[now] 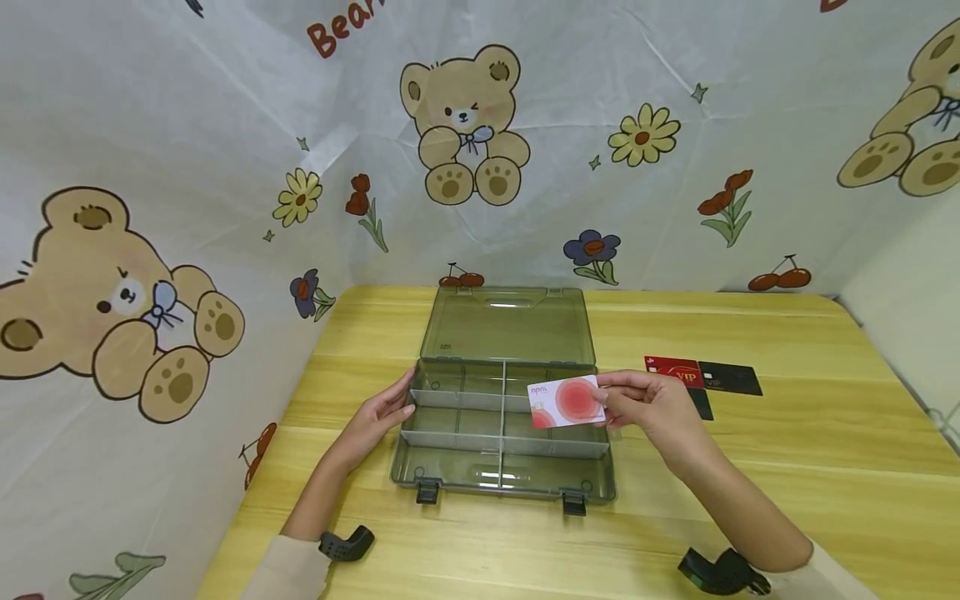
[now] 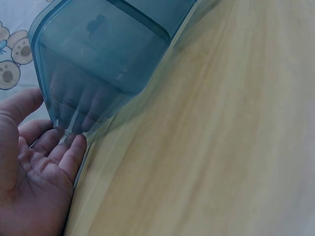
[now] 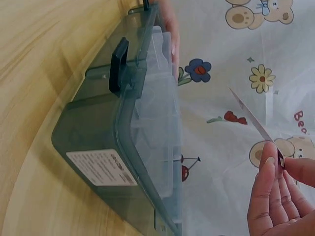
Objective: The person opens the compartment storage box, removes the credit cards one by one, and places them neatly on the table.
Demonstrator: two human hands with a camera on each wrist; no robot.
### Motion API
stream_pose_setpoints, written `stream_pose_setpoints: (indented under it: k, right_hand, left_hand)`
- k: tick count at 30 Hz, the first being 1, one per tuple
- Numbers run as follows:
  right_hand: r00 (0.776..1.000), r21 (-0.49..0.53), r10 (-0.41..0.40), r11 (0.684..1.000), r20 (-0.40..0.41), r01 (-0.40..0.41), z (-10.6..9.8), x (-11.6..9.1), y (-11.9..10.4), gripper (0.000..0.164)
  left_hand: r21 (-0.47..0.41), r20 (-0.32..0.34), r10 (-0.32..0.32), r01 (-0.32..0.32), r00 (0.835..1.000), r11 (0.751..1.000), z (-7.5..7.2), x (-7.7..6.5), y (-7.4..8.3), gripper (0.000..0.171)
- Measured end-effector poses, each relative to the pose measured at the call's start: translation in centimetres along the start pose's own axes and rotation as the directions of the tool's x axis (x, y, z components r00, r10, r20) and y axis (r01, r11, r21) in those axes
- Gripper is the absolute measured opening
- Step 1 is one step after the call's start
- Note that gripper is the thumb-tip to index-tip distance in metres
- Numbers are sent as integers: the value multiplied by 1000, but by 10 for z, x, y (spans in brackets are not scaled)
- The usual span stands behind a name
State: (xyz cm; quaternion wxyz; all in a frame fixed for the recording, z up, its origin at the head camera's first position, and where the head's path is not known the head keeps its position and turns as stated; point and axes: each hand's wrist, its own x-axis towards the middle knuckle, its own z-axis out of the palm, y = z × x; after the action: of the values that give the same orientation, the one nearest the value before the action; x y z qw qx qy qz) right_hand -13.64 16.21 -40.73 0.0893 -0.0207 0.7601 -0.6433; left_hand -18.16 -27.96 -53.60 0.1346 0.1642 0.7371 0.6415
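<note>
My right hand (image 1: 660,412) pinches a white bank-style card (image 1: 566,402) with red circles, holding it above the right compartments of a green see-through plastic box (image 1: 450,479). From the right wrist view, the card (image 3: 251,115) appears almost edge-on between thumb and fingers. The box's lid (image 1: 510,325) lies back behind it, and dividers split the inside into several compartments. At the box's left side is my left hand (image 1: 375,421); in the left wrist view its fingertips (image 2: 76,147) touch the outer wall, loosely bent.
To the box's right lie a red VIP card (image 1: 678,372), a black VIP card (image 1: 731,378) and another dark card (image 1: 701,406), partly hidden by my right hand. Two black latches (image 1: 427,492) hang at the box's front. A bear-print cloth (image 1: 540,208) stands behind the wooden table (image 1: 810,500).
</note>
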Motion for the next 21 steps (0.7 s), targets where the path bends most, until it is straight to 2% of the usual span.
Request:
stream_pose_setpoints:
  k: [5,9,15,21]
  right_hand:
    - [999,3,-18,1000,-27,18,-12,-4,2,43]
    - [998,33,-55,998,-39,56,-20,-8,6,36]
    - [997,133,-62,989,-55,69,-34,-14,14,21]
    - [994,192,-76,977,-76,90,-46,-17,16,20]
  left_hand:
    - [-14,8,15,-15,1000,1000,1,0,0,65]
    - [-18,11,25,-25,1000,1000,1,0,1,66]
    - [-17,16,28,-28,999,999,0,0,0,66]
    - [-8,25,39,-39,999,999,0,0,-1,65]
